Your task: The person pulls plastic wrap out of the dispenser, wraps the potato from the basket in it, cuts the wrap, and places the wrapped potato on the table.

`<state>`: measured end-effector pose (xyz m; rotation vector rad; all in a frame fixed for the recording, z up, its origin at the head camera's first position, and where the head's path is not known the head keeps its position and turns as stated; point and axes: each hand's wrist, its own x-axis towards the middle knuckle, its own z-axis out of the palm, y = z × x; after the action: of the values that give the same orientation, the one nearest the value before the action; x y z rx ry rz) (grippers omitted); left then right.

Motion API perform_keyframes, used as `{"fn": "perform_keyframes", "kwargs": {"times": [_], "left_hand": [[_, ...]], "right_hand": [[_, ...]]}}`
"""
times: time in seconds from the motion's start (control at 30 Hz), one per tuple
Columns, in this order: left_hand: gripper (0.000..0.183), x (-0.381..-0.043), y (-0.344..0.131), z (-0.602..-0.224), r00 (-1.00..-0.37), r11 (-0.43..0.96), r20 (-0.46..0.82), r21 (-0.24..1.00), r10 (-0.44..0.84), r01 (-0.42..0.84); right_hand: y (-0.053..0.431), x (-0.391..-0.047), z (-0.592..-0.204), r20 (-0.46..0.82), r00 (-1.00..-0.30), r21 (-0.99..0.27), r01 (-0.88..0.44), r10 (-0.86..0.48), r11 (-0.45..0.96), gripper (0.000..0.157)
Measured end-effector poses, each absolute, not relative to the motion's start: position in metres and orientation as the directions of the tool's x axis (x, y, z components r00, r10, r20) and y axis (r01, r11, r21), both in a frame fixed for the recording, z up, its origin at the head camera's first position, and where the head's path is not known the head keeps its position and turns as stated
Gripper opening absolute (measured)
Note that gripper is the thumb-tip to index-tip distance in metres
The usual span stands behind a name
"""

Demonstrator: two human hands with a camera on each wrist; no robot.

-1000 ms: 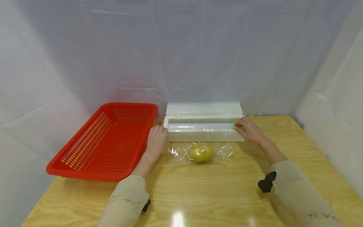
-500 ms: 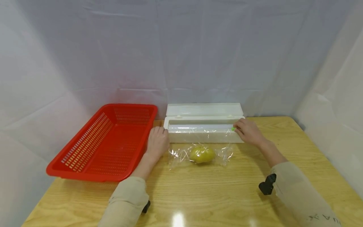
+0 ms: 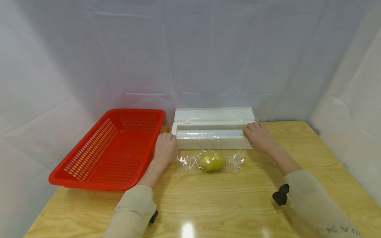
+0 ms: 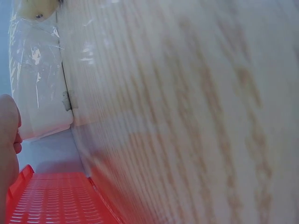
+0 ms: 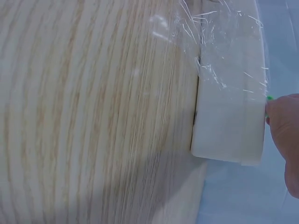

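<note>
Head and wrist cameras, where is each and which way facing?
Head: worn there, facing forward and down at basket, box and fruit; left hand, right hand and sleeves show.
Left wrist: worn there, facing box's left end; part of that hand shows.
Right wrist: worn there, facing box's right end; part of that hand shows.
Both wrist views share box and film.

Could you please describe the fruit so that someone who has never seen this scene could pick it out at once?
On the wooden table, look right of the red basket to the long white box with its opened lid. Just in front of the box lies the fruit, covered by clear film. It is the only rounded, yellow-green thing there.
</note>
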<state>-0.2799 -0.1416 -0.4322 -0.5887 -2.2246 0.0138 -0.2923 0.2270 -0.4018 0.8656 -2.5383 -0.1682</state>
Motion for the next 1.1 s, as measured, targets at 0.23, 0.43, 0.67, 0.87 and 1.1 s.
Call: {"fn": "perform_keyframes", "kwargs": {"times": [0.23, 0.43, 0.67, 0.87, 1.1], "left_hand": [[0.009, -0.2785, -0.1413, -0.4317, -0.558, 0.894, 0.720, -0.204, 0.414, 0.399], [0.008, -0.2783, -0.1400, -0.4312, -0.549, 0.896, 0.730, -0.201, 0.407, 0.397], [0.009, -0.2768, -0.1383, -0.4293, -0.550, 0.897, 0.732, -0.195, 0.403, 0.397], [0.009, -0.2755, -0.1375, -0.4301, -0.546, 0.897, 0.736, -0.190, 0.400, 0.400], [0.008, -0.2747, -0.1380, -0.4302, -0.542, 0.893, 0.735, -0.195, 0.406, 0.405]], "right_hand": [[0.2236, -0.2890, -0.4044, 0.415, -0.698, 0.284, -0.510, -0.584, 0.812, 0.012], [0.2219, -0.2882, -0.4028, 0.445, -0.667, 0.265, -0.539, -0.598, 0.799, 0.009], [0.2227, -0.2891, -0.4021, 0.447, -0.681, 0.162, -0.577, -0.580, 0.801, 0.009], [0.2234, -0.2882, -0.4025, 0.452, -0.675, 0.128, -0.598, -0.583, 0.792, 0.009], [0.2240, -0.2892, -0.4037, 0.472, -0.644, 0.128, -0.625, -0.602, 0.770, 0.009]]}}
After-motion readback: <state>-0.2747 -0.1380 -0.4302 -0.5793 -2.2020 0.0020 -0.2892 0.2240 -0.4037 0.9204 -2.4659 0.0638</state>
